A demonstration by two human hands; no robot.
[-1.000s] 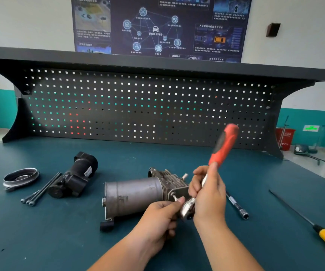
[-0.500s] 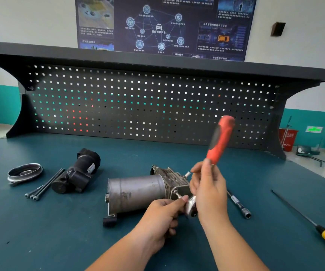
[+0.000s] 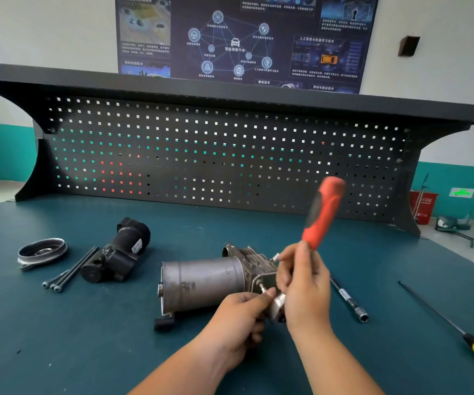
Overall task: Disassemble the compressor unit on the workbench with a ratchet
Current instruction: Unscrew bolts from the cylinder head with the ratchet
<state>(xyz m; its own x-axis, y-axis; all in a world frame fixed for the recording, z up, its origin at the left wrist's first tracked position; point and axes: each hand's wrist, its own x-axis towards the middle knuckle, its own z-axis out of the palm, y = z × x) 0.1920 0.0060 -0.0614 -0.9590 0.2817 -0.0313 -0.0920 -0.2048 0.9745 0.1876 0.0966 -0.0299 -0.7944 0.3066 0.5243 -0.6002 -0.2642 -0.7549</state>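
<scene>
Head view: the poster carries Chinese text I cannot read from here — same for the white label on the black part. The compressor lies on the counter, long axis left-right, scuffed grey can pointing left. My right grip clasps the orange ratchet; left grip pinches its head.
</scene>
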